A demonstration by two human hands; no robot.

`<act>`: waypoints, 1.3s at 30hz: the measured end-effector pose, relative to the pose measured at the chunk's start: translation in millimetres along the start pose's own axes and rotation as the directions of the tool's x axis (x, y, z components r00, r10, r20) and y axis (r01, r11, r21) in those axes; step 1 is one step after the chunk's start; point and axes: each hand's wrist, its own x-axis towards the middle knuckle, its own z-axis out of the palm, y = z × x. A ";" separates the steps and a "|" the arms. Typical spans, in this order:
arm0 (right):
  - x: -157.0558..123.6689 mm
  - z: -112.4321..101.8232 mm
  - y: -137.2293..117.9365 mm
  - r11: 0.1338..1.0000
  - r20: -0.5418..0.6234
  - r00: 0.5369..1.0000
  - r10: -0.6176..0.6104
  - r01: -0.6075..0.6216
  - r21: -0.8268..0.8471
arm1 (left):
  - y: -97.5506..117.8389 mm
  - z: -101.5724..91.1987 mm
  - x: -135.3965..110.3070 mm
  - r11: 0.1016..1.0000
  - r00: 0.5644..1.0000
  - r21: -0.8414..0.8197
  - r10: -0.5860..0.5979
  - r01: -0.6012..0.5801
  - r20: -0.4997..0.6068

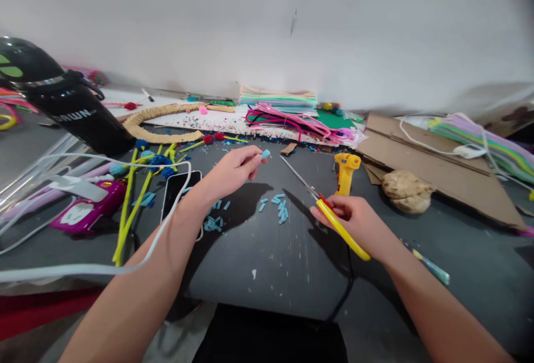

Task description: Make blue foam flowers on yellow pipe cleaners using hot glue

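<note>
Between the fingertips of my left hand (236, 169) is a small light-blue piece (266, 153), perhaps foam or felt, held above the dark grey table (250, 263). My right hand (354, 221) grips yellow-handled scissors (340, 228), their long blades pointing up and left toward the middle. The blades look closed or nearly so. Several cut light-blue pieces (282, 211) lie on the table between my hands. More light-blue pieces (213, 224) lie beneath my left forearm, beside a phone (169, 193) partly hidden by that arm.
A yellow glue gun (347, 172) stands beyond my right hand, near a brown crumpled lump (408, 191) and cardboard (442, 171). At left are a black bottle (79, 107), yellow pipe cleaners (128, 207) and a white cable (158, 238) crossing near my arm. Pink pipe cleaners (292, 122) lie at the back.
</note>
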 end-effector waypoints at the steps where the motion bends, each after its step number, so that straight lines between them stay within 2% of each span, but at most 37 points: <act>1: -0.2 0.7 0.3 1.000 0.004 1.000 -0.002 0.002 0.001 | 1.3 -0.4 0.0 1.000 1.000 0.010 0.000 0.000 -0.009; 6: -3.9 4.7 -0.4 0.999 0.041 0.998 -0.038 0.038 0.007 | 6.2 2.5 -1.1 0.999 0.999 0.027 0.038 -0.037 -0.029; 11: -8.8 7.5 -4.0 0.998 0.067 0.997 -0.037 0.034 0.045 | 6.9 8.2 -1.6 0.999 0.994 -0.005 0.035 -0.035 -0.100; 19: -7.2 15.0 -11.3 0.985 0.144 0.989 -0.042 0.017 0.174 | 13.9 13.6 -1.1 0.998 0.987 -0.013 0.057 -0.059 -0.151; 39: -5.4 24.9 -12.4 0.984 0.074 0.994 -0.075 0.062 0.167 | 21.5 22.2 -3.8 0.992 0.993 -0.103 0.060 -0.071 -0.104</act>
